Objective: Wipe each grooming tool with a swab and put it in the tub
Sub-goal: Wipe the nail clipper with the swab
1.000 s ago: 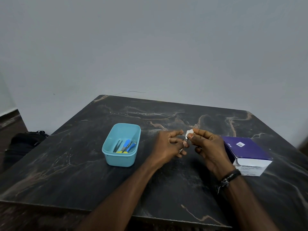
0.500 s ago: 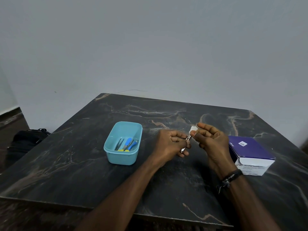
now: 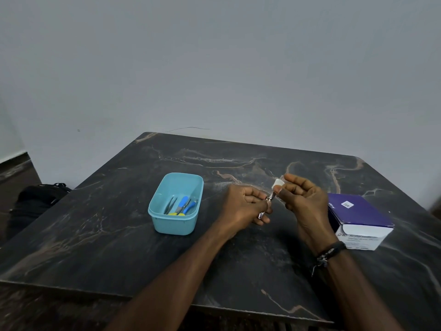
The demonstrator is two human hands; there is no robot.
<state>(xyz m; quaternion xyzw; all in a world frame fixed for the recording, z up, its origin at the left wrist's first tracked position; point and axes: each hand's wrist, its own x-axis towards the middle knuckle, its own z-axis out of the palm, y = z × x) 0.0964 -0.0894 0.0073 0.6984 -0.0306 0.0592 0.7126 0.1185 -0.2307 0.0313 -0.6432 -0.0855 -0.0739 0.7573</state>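
Note:
My left hand grips a small silver metal grooming tool; its lower end shows below my fingers and its upper end points toward my right hand. My right hand pinches a white swab against the tool's upper end. Both hands hover above the middle of the dark marble table. To their left stands the light blue tub, holding several tools with blue, yellow and grey handles.
A purple and white box of swabs lies on the table just right of my right hand. A black bag sits on the floor past the table's left edge. A plain grey wall stands behind.
My right hand with the swab has slid up and to the right along the tool, away from my left hand. The tub and box have not moved.

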